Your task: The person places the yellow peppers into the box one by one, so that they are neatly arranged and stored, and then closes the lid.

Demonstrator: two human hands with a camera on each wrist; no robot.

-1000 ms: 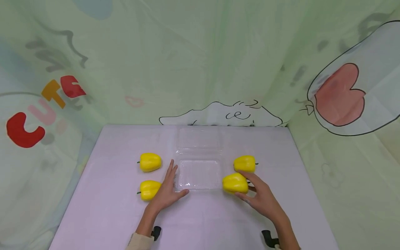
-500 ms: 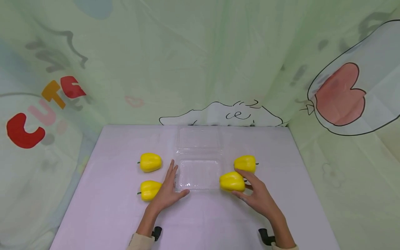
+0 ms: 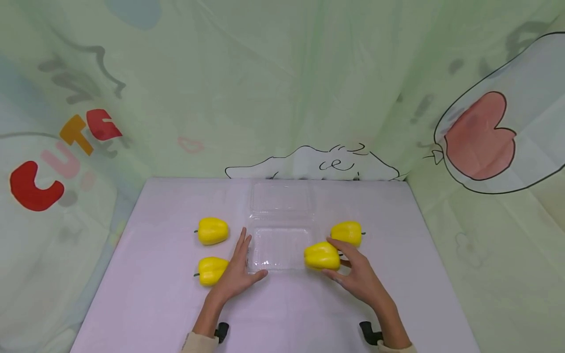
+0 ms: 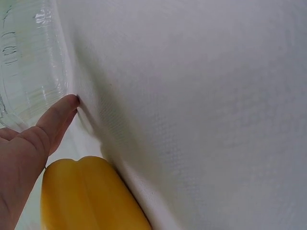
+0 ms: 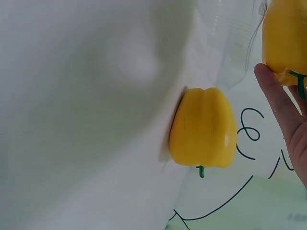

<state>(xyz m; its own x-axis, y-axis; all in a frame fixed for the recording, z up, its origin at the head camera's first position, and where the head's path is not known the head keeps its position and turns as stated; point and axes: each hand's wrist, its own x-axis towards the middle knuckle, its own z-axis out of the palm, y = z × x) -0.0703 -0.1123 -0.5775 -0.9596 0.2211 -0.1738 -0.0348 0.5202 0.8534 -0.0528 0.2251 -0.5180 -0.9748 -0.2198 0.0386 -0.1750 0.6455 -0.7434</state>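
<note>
In the head view my right hand (image 3: 359, 274) pinches a yellow bell pepper (image 3: 321, 256) between thumb and fingers, at the right edge of a clear plastic clamshell box (image 3: 282, 248). The right wrist view shows this held pepper (image 5: 288, 38) with its green stem toward the palm. My left hand (image 3: 238, 269) lies with fingers extended along the left side of the box, thumb at its front corner. A second yellow bell pepper (image 3: 212, 271) lies just left of that hand and is partly covered by it. The box's lid (image 3: 281, 197) is folded back, away from me.
Another yellow bell pepper (image 3: 213, 231) lies at the back left of the white table (image 3: 167, 314). One more yellow bell pepper (image 3: 346, 232) sits right of the box, close behind the held one. A printed curtain (image 3: 273, 88) stands behind the table's far edge.
My right hand has carried its bell pepper leftward, from beside the box to overlapping the box's right edge. The left hand and the other peppers have stayed in place.
</note>
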